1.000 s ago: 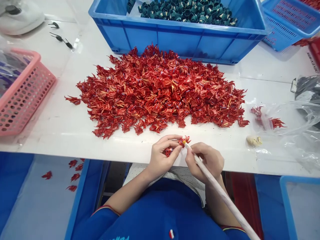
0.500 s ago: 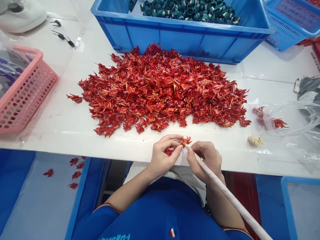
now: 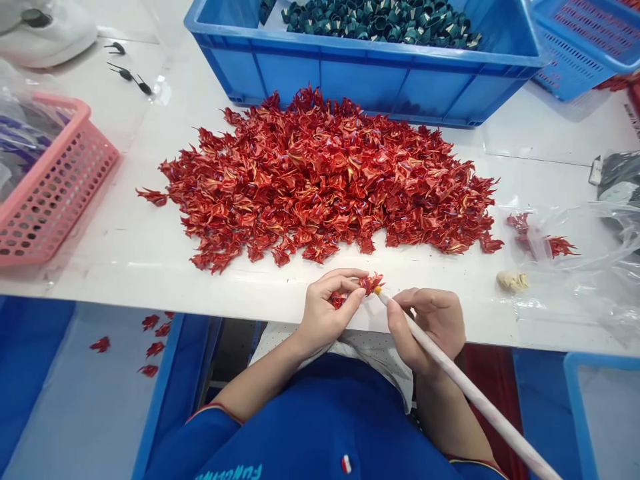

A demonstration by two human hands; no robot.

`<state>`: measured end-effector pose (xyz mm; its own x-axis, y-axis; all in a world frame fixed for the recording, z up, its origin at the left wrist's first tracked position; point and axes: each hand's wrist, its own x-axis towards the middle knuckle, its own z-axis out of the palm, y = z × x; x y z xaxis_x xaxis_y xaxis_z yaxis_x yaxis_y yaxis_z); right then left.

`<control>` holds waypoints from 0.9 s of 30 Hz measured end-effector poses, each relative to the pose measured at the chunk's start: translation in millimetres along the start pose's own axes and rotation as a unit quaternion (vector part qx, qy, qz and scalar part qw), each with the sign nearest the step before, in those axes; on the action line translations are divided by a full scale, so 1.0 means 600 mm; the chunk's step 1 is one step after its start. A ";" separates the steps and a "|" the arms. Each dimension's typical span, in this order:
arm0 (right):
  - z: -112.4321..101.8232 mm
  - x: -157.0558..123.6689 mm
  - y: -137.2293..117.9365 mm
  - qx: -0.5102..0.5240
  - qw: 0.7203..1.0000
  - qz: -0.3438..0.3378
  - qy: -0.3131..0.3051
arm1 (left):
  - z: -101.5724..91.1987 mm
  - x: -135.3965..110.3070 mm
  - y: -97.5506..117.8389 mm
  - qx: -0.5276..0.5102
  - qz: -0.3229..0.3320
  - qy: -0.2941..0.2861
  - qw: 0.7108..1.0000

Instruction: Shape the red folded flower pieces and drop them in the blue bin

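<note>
My left hand (image 3: 330, 310) pinches a small red spiky plastic piece (image 3: 371, 283) between thumb and fingertips at the table's front edge. Another red piece (image 3: 338, 299) shows within the curl of its fingers. My right hand (image 3: 430, 327) is closed around a long whitish air hose (image 3: 465, 387), which runs down to the lower right. Its yellowish nozzle tip (image 3: 378, 291) is close beside the held piece; whether they touch I cannot tell. Beyond both hands lies a wide pile of similar red pieces (image 3: 325, 180).
A blue crate (image 3: 350, 73) of dark green parts stands behind the pile. At left is a pink basket (image 3: 75, 173). Clear plastic bags (image 3: 590, 267) and a cream-coloured lump (image 3: 512, 281) lie right. A blue bin (image 3: 160, 393) at lower left holds several red pieces.
My right hand and the hose tip have shifted slightly right, back from the face of the red piece. The left hand keeps its hold in nearly the same place.
</note>
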<state>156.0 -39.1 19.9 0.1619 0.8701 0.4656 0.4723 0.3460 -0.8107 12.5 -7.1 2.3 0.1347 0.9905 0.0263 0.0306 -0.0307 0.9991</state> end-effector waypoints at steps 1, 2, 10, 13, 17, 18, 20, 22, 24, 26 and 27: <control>0.002 0.003 -0.001 -0.018 1.000 -0.015 -0.010 | 0.000 0.000 -0.001 0.001 0.002 0.001 1.000; 0.004 0.007 -0.002 -0.040 0.998 -0.032 -0.032 | 0.001 0.000 -0.002 0.001 0.003 0.002 1.000; -0.001 0.023 -0.010 -0.097 0.988 -0.074 -0.089 | 0.001 -0.001 -0.002 -0.011 0.004 -0.001 1.000; -0.008 0.021 -0.012 -0.060 0.980 -0.051 -0.185 | -0.001 0.001 0.000 -0.017 -0.007 0.000 1.000; -0.031 0.014 0.001 -0.104 0.992 -0.014 -0.072 | -0.003 0.003 0.000 -0.097 -0.069 0.006 0.993; -0.039 0.013 0.009 -0.137 0.990 -0.011 -0.025 | -0.004 0.004 0.000 -0.136 -0.095 0.007 0.986; -0.057 0.015 0.029 -0.211 0.977 -0.018 0.031 | -0.004 0.004 -0.001 -0.210 -0.145 0.009 0.967; -0.076 0.017 0.053 -0.275 0.960 -0.025 0.045 | -0.005 0.005 -0.001 -0.260 -0.175 0.015 0.949; -0.092 0.019 0.075 -0.322 0.946 -0.005 0.045 | -0.007 0.007 0.000 -0.291 -0.191 0.023 0.937; -0.105 0.017 0.092 -0.357 0.933 0.028 0.035 | -0.008 0.010 0.001 -0.315 -0.200 0.026 0.927; -0.110 0.016 0.097 -0.376 0.925 0.043 0.030 | -0.008 0.011 0.002 -0.327 -0.203 0.028 0.922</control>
<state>242.3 -33.6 0.6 0.2647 0.8543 0.4474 0.9206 -0.0857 -0.3810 8.4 -0.1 3.7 0.1927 0.9084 -0.3711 -0.5393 0.4140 0.7333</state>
